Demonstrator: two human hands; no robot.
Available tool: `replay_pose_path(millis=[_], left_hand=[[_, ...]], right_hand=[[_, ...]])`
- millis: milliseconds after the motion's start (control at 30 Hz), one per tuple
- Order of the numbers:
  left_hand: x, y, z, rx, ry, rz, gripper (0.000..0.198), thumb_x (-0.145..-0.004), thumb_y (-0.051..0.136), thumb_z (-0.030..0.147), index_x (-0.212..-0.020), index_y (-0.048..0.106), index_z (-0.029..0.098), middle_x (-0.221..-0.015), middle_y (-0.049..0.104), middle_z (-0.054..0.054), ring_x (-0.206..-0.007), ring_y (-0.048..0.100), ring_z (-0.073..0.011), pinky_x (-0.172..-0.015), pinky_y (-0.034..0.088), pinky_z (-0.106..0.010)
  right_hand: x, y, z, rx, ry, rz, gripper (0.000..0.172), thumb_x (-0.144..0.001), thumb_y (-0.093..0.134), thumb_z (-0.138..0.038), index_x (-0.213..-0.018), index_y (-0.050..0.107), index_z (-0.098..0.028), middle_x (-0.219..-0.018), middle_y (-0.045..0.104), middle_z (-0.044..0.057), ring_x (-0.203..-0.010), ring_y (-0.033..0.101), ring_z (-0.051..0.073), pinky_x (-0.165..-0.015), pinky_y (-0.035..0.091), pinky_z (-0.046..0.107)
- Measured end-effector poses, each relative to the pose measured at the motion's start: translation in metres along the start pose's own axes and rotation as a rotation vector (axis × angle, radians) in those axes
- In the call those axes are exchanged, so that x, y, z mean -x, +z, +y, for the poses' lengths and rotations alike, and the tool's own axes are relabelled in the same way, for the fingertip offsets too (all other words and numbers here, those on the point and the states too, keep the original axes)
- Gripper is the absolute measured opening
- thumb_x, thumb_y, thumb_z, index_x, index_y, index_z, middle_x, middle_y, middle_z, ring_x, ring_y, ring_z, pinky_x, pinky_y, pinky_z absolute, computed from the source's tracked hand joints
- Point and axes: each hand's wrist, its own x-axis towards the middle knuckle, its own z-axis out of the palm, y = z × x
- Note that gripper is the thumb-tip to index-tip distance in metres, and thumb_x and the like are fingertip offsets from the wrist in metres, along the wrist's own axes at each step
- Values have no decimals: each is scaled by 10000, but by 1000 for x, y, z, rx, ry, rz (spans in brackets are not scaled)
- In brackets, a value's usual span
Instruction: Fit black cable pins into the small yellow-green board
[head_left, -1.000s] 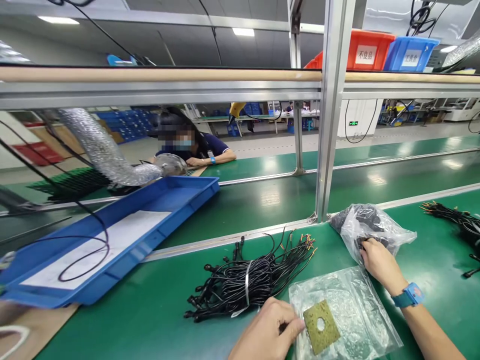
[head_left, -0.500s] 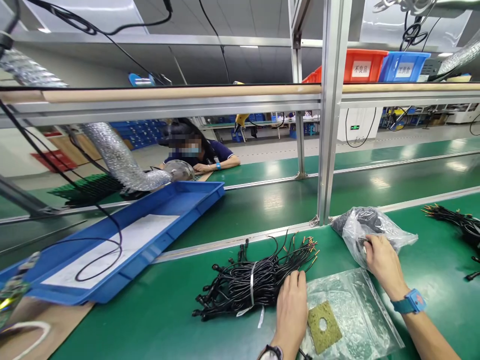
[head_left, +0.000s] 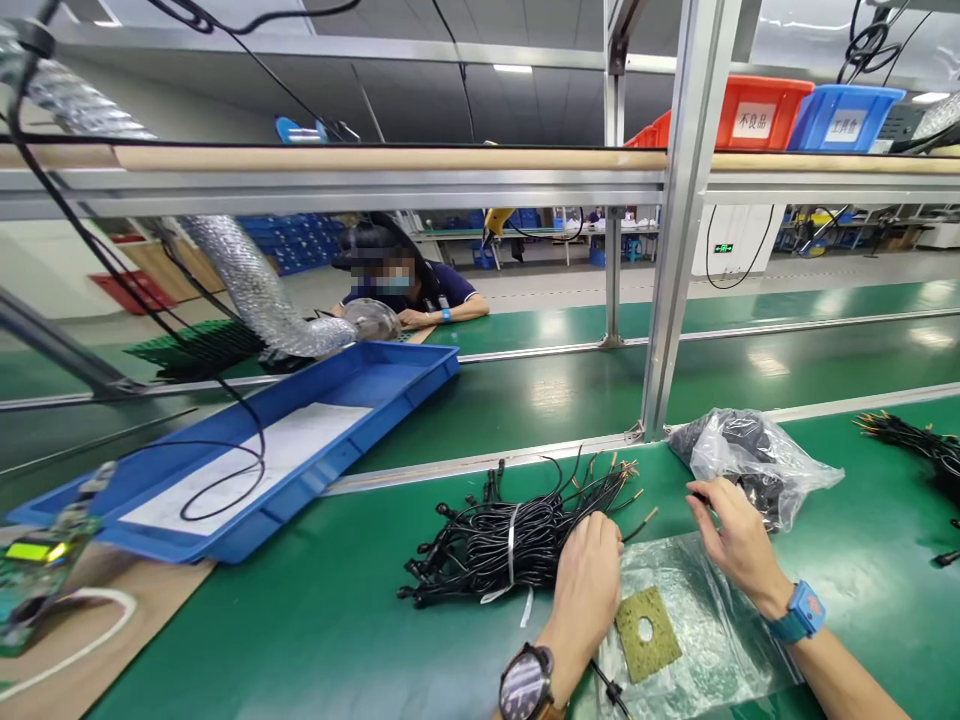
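Observation:
A tied bundle of black cables [head_left: 517, 545] with bare copper ends lies on the green bench. My left hand [head_left: 589, 565] is closed at its right end, around a single black cable [head_left: 643, 524]. That cable's tip shows beyond the fingers, and more of it comes out below the wrist. My right hand [head_left: 731, 535] pinches a small black part [head_left: 699, 497], too small to name, between thumb and fingertips. Just behind that hand sits a clear plastic bag [head_left: 795, 470] of dark pieces. Between my forearms, a yellow-green sponge [head_left: 648, 634] with a hole rests on a flat clear bag [head_left: 712, 600].
A long blue tray [head_left: 300, 500] holding a paper sheet stands at left. Near it are a circuit board [head_left: 37, 570] and a looping black wire. A metal post [head_left: 679, 250] rises behind the bench. More cables [head_left: 911, 440] lie far right. Another person [head_left: 420, 290] sits opposite.
My right hand has drawn back left from the plastic bag with a small black part in its fingertips. The single cable's copper tip now sticks out past my left hand.

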Motion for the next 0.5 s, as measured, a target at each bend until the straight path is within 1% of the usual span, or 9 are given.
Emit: replay_pose_path(millis=[100, 167, 200, 267, 367, 400, 500], left_hand=[[16, -21, -4, 244, 138, -62, 163, -999, 409, 105, -924, 506, 212, -922, 621, -31, -857, 615, -185, -773, 471, -296], [26, -29, -8, 362, 176, -121, 149, -1031, 376, 167, -958, 491, 226, -901, 637, -18, -803, 624, -184, -721, 451, -298], [29, -30, -9, 379, 172, -146, 149, -1041, 366, 196, -970, 492, 232, -889, 645, -12, -785, 629, -187, -704, 441, -301], [35, -29, -11, 374, 139, -178, 156, -1045, 369, 230, -986, 513, 242, -882, 660, -9, -798, 649, -198, -707, 436, -307], [38, -23, -11, 326, 86, -240, 171, -1029, 407, 229, -1023, 576, 251, -919, 691, -21, -886, 680, -217, -772, 457, -311], [39, -22, -11, 301, 74, -266, 168, -1020, 433, 233, -1050, 597, 256, -944, 701, -27, -915, 684, -225, -794, 463, -316], [40, -18, -13, 241, 40, -338, 164, -969, 551, 257, -1112, 631, 269, -983, 716, -36, -949, 687, -250, -807, 472, -324]], right_hand=[[2, 4, -3, -67, -15, -33, 158, -1058, 496, -203, -1200, 566, -197, -993, 632, 83, -905, 617, 229, -793, 496, 359], [3, 5, -5, -131, -13, -74, 160, -1064, 482, -213, -1200, 564, -195, -991, 638, 81, -891, 622, 219, -788, 498, 348], [3, 5, -7, -165, -8, -113, 148, -1067, 478, -226, -1179, 569, -194, -974, 641, 76, -869, 623, 212, -771, 496, 338], [3, 4, -13, -225, -3, -251, 132, -1069, 478, -262, -1117, 583, -198, -936, 653, 64, -833, 629, 204, -738, 485, 321], [4, 0, -24, -288, 13, -520, 153, -1070, 470, -303, -1062, 593, -212, -903, 686, 43, -803, 642, 199, -711, 460, 304], [4, -2, -28, -308, 29, -591, 162, -1071, 460, -307, -1059, 592, -216, -889, 694, 34, -778, 640, 193, -699, 449, 299], [5, -5, -39, -386, 91, -712, 187, -1072, 438, -328, -1050, 590, -223, -828, 696, 9, -685, 611, 176, -659, 420, 283]])
